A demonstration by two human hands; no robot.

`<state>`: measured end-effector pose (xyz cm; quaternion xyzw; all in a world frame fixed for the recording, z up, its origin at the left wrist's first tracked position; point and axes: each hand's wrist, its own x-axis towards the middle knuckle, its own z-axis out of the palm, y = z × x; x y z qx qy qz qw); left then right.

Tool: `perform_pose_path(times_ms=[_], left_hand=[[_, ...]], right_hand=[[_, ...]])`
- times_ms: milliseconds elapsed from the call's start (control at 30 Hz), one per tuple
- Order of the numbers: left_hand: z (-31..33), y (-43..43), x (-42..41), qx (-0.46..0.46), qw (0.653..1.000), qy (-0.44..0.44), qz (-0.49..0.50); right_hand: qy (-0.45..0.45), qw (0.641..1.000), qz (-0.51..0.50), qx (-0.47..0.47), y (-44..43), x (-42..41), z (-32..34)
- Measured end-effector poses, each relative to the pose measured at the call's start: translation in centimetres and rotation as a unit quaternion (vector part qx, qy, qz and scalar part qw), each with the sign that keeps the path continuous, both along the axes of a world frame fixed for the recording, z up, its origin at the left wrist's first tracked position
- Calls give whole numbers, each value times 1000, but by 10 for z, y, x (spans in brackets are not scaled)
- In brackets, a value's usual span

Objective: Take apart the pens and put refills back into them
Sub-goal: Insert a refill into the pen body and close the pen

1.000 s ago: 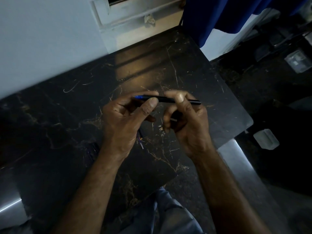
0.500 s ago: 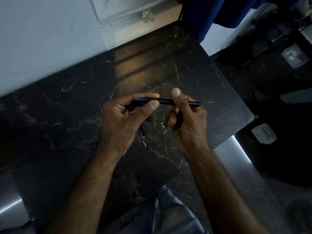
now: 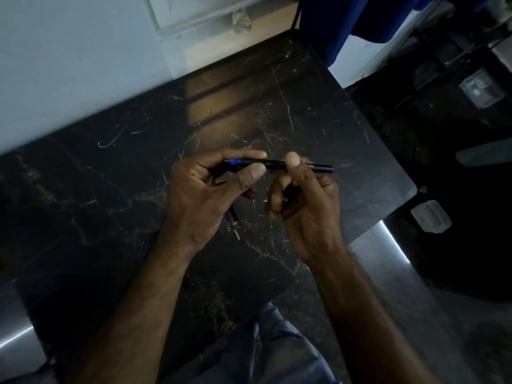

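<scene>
A black pen (image 3: 318, 167) with a blue end lies level between both hands, above the dark marble table (image 3: 110, 189). My left hand (image 3: 205, 195) pinches the pen's blue end between thumb and forefinger. My right hand (image 3: 304, 200) grips the black barrel near its middle, thumb on top; the barrel's right end sticks out past the fingers. Under my left hand, other pen parts (image 3: 234, 221) lie on the table, a dark piece and a thin refill with a purple and pale tip, partly hidden by the palm.
The table ends close on the right, with a metal edge (image 3: 393, 242) below it. A white wall (image 3: 69, 65) stands behind the table. Blue cloth (image 3: 346, 20) hangs at the top right. Pale plastic pieces (image 3: 430, 220) lie on the dark floor to the right.
The pen stays held level by both hands. My right thumb has shifted along the barrel, rising and then settling on top. The view has drifted slightly.
</scene>
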<state>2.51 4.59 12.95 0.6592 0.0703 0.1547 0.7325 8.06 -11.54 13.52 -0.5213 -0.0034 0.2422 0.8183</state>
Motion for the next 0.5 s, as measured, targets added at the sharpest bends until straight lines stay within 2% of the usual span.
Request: perform_pose_path(times_ms=[167, 500], left_hand=[[-2, 2, -3, 7, 1000, 11, -1], [-5, 0, -9, 17, 1000, 16, 11]], right_hand=[[-3, 997, 47, 58, -4, 1, 3], [-16, 999, -20, -24, 7, -6, -2]])
